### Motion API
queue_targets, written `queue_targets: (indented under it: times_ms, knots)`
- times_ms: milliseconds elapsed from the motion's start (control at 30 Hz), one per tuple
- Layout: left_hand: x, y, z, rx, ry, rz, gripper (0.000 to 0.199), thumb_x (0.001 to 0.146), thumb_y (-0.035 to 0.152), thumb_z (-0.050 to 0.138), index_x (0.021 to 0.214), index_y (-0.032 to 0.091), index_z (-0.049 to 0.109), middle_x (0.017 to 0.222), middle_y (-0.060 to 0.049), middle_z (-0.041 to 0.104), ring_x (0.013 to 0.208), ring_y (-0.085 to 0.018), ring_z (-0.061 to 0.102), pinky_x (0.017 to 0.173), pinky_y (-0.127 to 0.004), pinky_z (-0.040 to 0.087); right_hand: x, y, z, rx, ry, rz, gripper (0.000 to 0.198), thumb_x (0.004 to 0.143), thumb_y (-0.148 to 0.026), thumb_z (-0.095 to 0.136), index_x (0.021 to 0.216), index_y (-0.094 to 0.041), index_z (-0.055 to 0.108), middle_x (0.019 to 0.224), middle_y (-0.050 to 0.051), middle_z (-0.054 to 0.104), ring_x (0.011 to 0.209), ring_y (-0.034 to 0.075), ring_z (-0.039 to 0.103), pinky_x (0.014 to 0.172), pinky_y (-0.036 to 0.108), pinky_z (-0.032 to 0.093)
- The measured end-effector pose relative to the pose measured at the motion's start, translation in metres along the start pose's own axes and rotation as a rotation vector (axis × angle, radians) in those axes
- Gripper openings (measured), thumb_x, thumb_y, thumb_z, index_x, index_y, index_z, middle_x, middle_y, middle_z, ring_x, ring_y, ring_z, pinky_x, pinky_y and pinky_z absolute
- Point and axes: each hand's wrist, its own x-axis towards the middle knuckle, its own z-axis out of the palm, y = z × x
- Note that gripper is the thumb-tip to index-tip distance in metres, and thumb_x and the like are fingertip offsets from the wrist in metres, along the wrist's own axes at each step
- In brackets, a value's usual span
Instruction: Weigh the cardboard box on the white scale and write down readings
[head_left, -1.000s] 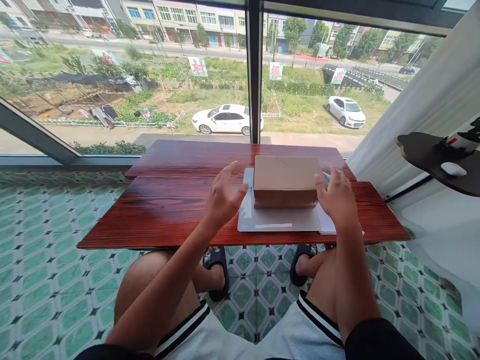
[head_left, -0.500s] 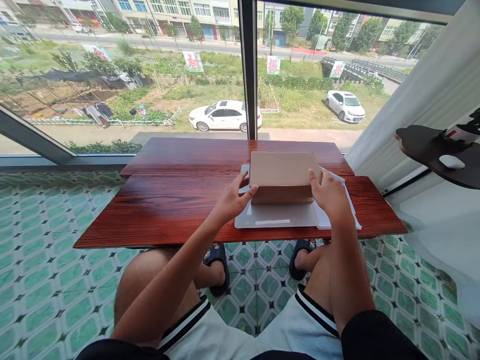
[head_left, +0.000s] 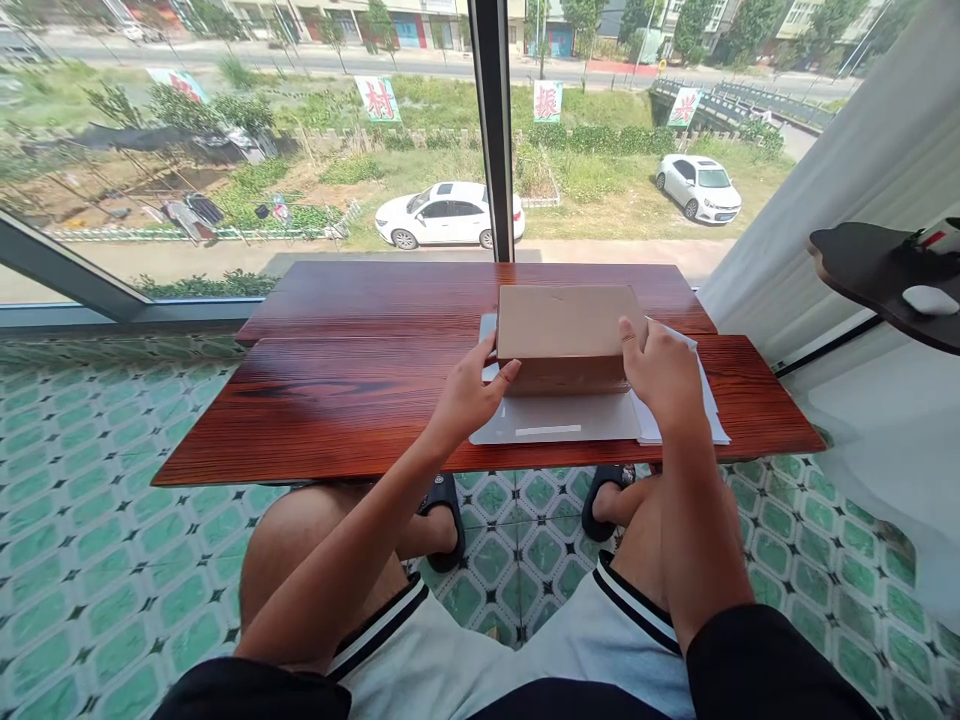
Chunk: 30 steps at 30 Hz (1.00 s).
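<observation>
A brown cardboard box (head_left: 566, 322) sits on a flat grey laptop-like slab (head_left: 517, 425) on the reddish-brown wooden table. At the box's left side is my left hand (head_left: 471, 392), its thumb along the front left edge and its other fingers against the side, partly hidden. My right hand (head_left: 666, 372) grips the opposite side, thumb over the top front corner, fingers behind the right edge. White paper sheets (head_left: 709, 410) lie under and beside my right hand, next to the slab. The box's lid looks closed.
The wooden table (head_left: 322, 400) spans two boards, the rear one slightly offset. A dark wall shelf (head_left: 874, 270) with a white mouse-like object (head_left: 930, 300) juts in at the right, near a pale curtain (head_left: 795, 200). Large windows stand behind the table.
The view has tilted slightly downward, so the table and box appear a little higher. My left hand has come closer against the box's left side; my right hand keeps its place.
</observation>
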Motion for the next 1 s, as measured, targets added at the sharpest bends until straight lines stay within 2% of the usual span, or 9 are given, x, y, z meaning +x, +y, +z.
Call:
queue_targets:
  times_ms: [233,433,633,767,1000]
  knots:
    - [-0.002,0.003,0.001,0.039,-0.004,0.000,0.067,0.093,0.044,0.055,0.154,0.018,0.045,0.142,-0.013,0.064,0.120,-0.029,0.066,0.099,-0.043,0.055,-0.002,-0.004,-0.004,-0.029,0.020,0.030,0.063,0.103,-0.058,0.028,0.113,-0.010,0.067,0.097,0.023,0.072,0.095,0.039,0.068,0.086,0.046,0.048]
    - [-0.008,0.010,0.001,0.072,-0.004,0.007,0.066,0.095,0.045,0.053,0.154,0.017,0.044,0.143,-0.013,0.062,0.119,-0.029,0.064,0.086,-0.036,0.058,-0.006,-0.005,-0.013,-0.045,0.044,0.051,0.066,0.103,-0.060,0.025,0.109,-0.011,0.068,0.096,0.024,0.072,0.095,0.040,0.068,0.086,0.047,0.047]
    - [-0.008,0.016,-0.005,0.138,0.029,0.043,0.058,0.096,0.044,0.051,0.148,0.017,0.052,0.137,-0.012,0.066,0.117,-0.029,0.065,0.098,-0.039,0.054,-0.009,-0.008,-0.016,-0.043,0.060,0.025,0.070,0.103,-0.062,0.020,0.107,-0.011,0.069,0.093,0.023,0.071,0.095,0.039,0.068,0.087,0.047,0.046]
    - [-0.010,0.021,-0.012,0.113,0.061,0.060,0.060,0.096,0.045,0.051,0.147,0.011,0.053,0.137,-0.015,0.066,0.122,-0.028,0.063,0.104,-0.039,0.050,-0.011,-0.012,-0.015,-0.025,0.078,0.001,0.066,0.104,-0.060,0.023,0.108,-0.012,0.068,0.093,0.022,0.071,0.094,0.039,0.068,0.085,0.047,0.046]
    - [-0.014,0.024,-0.031,0.157,0.127,0.051,0.059,0.097,0.045,0.049,0.147,0.015,0.054,0.133,-0.011,0.069,0.116,-0.027,0.066,0.096,-0.036,0.053,-0.015,-0.022,-0.005,0.048,0.169,-0.078,0.077,0.100,-0.072,0.018,0.105,-0.013,0.068,0.084,0.020,0.070,0.077,0.034,0.064,0.075,0.044,0.043]
